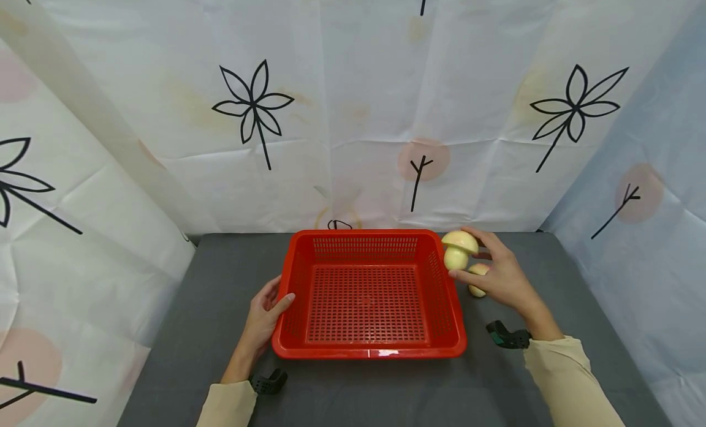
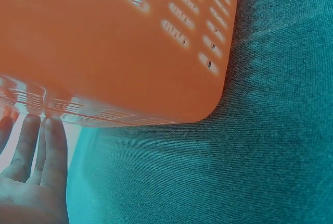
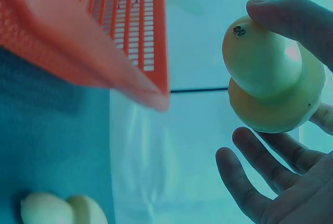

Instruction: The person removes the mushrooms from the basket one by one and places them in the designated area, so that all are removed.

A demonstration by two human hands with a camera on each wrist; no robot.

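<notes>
A red plastic basket (image 1: 366, 347) with slotted walls rests on the grey table. At its left side my left hand (image 1: 263, 320) grips the wall, the thumb over the rim and the fingers outside; in the left wrist view those fingers (image 2: 54, 146) lie against the slotted side. My right hand (image 1: 504, 277) pinches a pale yellow mushroom (image 1: 455, 258) between thumb and fingers, cap up, right beside the basket's right rim. The right wrist view shows a dark mark on the end of the mushroom's stem (image 3: 260, 60). A second pale yellow mushroom-like piece (image 1: 476, 289) lies under the right hand.
Grey cloth covers the table (image 1: 231, 268). A white patterned curtain (image 1: 353, 108) stands along the back and both sides. On each wrist is a dark band (image 1: 510, 338). The basket's floor (image 1: 366, 301) is a slotted grid.
</notes>
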